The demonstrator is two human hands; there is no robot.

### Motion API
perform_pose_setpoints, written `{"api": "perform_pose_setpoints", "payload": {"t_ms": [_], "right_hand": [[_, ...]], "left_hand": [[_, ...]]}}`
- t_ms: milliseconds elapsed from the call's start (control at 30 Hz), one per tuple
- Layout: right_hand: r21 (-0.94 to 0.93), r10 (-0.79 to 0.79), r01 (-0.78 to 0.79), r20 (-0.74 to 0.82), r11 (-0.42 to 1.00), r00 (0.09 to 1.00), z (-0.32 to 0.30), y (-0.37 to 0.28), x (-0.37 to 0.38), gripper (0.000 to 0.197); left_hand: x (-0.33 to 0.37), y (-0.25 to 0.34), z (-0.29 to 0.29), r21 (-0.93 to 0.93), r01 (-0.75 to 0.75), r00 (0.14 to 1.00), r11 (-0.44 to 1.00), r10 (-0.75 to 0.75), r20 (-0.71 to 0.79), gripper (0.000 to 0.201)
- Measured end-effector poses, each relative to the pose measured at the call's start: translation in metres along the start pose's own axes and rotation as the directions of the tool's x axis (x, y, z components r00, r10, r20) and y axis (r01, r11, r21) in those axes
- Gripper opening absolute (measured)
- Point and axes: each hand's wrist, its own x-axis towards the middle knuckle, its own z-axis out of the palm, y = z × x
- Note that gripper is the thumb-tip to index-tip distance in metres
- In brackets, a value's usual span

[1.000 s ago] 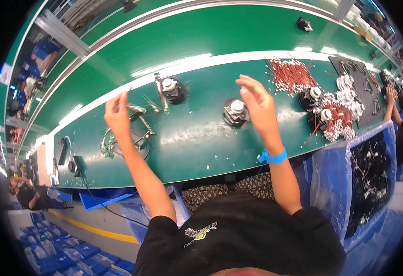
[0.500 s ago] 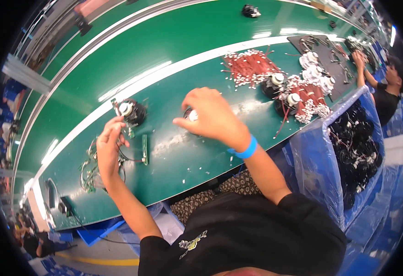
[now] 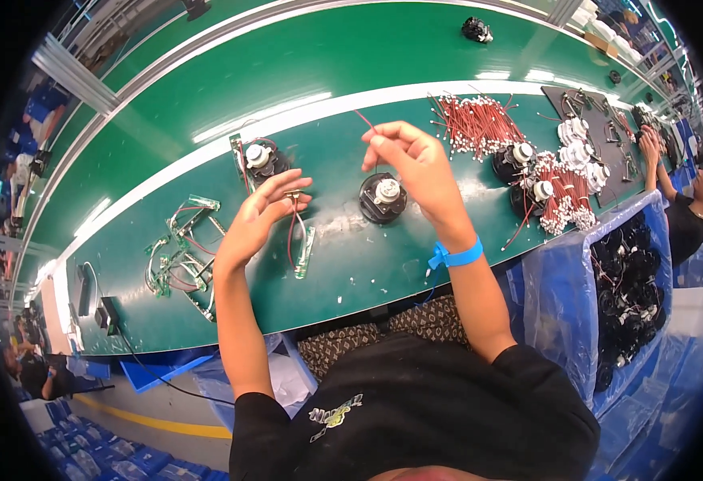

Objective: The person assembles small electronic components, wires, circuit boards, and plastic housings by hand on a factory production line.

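Note:
My left hand (image 3: 265,215) is closed in a pinch on a small green circuit board; its wires run down to a narrow strip of board (image 3: 305,253) dangling below the fingers. My right hand (image 3: 412,160) is raised, thumb and forefinger pinching a thin red wire (image 3: 363,120) whose end sticks up to the left. Below that hand, a round black motor (image 3: 382,199) with a white top stands on the green table (image 3: 351,256). A second motor (image 3: 265,159) stands just beyond my left fingertips, a narrow board (image 3: 240,160) leaning beside it.
Wired circuit boards (image 3: 183,256) lie tangled at left, near a black adapter (image 3: 109,314). Right of my hands are bundles of red wires (image 3: 476,127) and more motors (image 3: 515,160). A blue lined bin (image 3: 556,276) holds black parts. Another person (image 3: 692,208) works at far right.
My left hand has moved rightward with the circuit board. My right hand has lifted off the motor, uncovering it, and now pinches a red wire. The whole view has shifted somewhat.

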Motion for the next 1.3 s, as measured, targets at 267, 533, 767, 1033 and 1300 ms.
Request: {"api": "perform_pose_setpoints", "payload": {"t_ms": [267,533,767,1033,1300], "right_hand": [[-0.069,-0.116,0.114,-0.02,0.991,0.993,0.005,-0.022,0.014,0.023],[-0.149,-0.169,0.178,0.069,0.973,0.983,0.007,-0.026,0.018,0.021],[-0.493,-0.349,0.411,0.216,0.767,0.912,0.023,-0.017,0.024,0.017],[-0.649,-0.368,0.559,0.42,0.517,0.829,0.033,0.012,0.027,0.01],[-0.661,-0.444,0.623,0.45,0.418,0.775,0.029,0.023,0.017,0.01]], "left_hand": [[0.0,-0.003,-0.008,0.136,-0.036,0.997,0.99,0.026,0.073,0.038],[-0.002,-0.006,-0.013,0.388,-0.05,0.997,0.92,0.071,-0.04,0.024],[-0.009,0.016,0.005,0.547,-0.005,0.95,0.837,0.175,-0.26,0.02],[0.003,0.004,0.013,0.7,-0.036,0.818,0.714,0.424,-0.39,0.02],[0.006,-0.006,0.012,0.682,-0.096,0.84,0.725,0.426,-0.335,0.021]]}}
